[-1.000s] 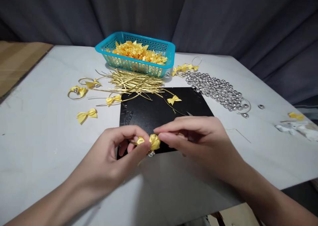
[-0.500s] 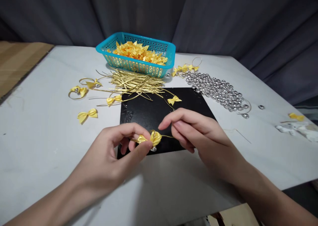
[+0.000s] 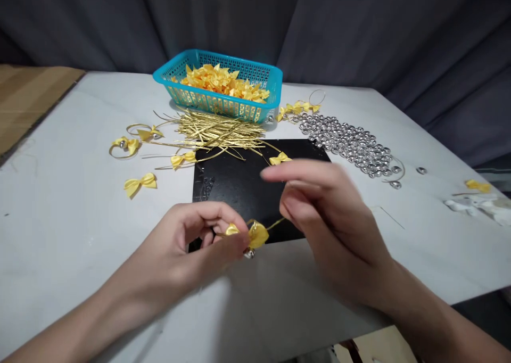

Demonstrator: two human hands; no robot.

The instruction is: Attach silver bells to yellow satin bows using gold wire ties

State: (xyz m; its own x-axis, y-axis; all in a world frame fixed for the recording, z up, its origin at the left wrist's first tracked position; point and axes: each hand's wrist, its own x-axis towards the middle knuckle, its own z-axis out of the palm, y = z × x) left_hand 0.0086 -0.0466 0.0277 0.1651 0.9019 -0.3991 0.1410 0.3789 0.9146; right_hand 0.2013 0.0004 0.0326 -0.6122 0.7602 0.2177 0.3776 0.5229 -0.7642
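White table (image 3: 72,208) under both hands: one. Yellow bow (image 3: 259,236) pinched in our left hand (image 3: 195,243), silver bell (image 3: 249,254) by its thumb: one each. Gold wire (image 3: 275,223) reaching our right hand (image 3: 329,219), whose grip we cannot tell: one.

Yel. satin-cloth ribbon bow (image 3: 258,236): glossy. Silver round metallic beads (image 3: 347,143): mirror fin. Gold thin metallic strands (image 3: 219,130): shiny. Blue rect. plastic basket (image 3: 275,83): smooth, perf.
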